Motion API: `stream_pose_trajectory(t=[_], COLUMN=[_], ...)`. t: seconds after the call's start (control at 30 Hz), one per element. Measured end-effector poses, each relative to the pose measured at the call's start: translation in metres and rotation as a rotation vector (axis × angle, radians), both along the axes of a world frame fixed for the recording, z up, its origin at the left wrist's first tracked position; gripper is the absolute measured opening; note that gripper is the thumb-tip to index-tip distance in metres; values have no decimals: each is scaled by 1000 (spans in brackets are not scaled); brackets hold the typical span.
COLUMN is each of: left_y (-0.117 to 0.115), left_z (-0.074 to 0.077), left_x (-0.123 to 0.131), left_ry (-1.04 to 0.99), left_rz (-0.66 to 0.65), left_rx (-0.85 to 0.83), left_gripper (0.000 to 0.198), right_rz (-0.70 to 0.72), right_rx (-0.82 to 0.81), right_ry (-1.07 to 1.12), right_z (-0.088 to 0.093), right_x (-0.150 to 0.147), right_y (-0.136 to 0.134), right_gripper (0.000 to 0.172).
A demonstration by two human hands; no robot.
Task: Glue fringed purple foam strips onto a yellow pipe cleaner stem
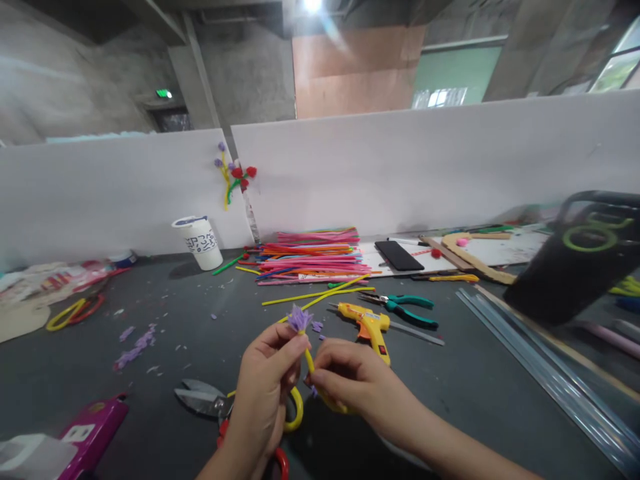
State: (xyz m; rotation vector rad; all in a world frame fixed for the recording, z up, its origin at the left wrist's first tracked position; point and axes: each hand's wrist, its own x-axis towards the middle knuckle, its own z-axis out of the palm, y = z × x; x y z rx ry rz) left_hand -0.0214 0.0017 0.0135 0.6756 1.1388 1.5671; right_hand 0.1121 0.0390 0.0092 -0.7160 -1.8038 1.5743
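A small purple flower head (pixel 299 319) on a yellow stem (pixel 309 361) stands upright between my hands. My left hand (pixel 273 373) pinches it just beneath the purple tuft, thumb and index finger together. Lower down, the fingers of my right hand (pixel 357 380) are closed on the yellow stem. Under my left hand lie scissors (pixel 200 398) with red and yellow handles, partly covered by it. Purple scraps (pixel 317 327) lie just behind the flower. A yellow glue gun (pixel 367 325) rests behind my right hand.
Colourful pipe cleaners (pixel 315 257) are piled at the back, near a white cup (pixel 199 243) and a phone (pixel 399 255). Teal pliers (pixel 405 308) lie right of centre. Clear sticks (pixel 545 373) and a dark bottle (pixel 575 260) are on the right, a magenta device (pixel 93 433) front left.
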Motion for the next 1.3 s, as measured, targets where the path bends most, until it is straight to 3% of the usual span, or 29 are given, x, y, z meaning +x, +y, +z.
stream_pose_trajectory(t=[0.13, 0.37, 0.57, 0.83, 1.07, 1.17, 1.3], left_y=[-2, -1, 1, 7, 7, 6, 5], left_z=[0, 2, -3, -3, -1, 0, 3], left_x=[3, 8, 7, -4, -3, -1, 0], left_ry=[69, 373, 61, -158, -98, -65, -45], left_rz=[54, 195, -86, -269, -76, 13, 11], left_rx=[29, 177, -34, -120, -32, 25, 57], left_gripper=[20, 15, 18, 23, 19, 19, 19], right_rz=[14, 109, 93, 43, 66, 153, 231], right_rx=[16, -106, -199, -173, -244, -380, -479], right_ry=[-53, -93, -57, -16, -144, -190, -198], right_z=[-2, -5, -5, -2, -6, -10, -12], right_x=[-2, -5, -4, -3, -6, -9, -13], right_y=[-2, -10, -9, -7, -6, -8, -13], right_gripper=[20, 27, 27, 25, 18, 27, 41])
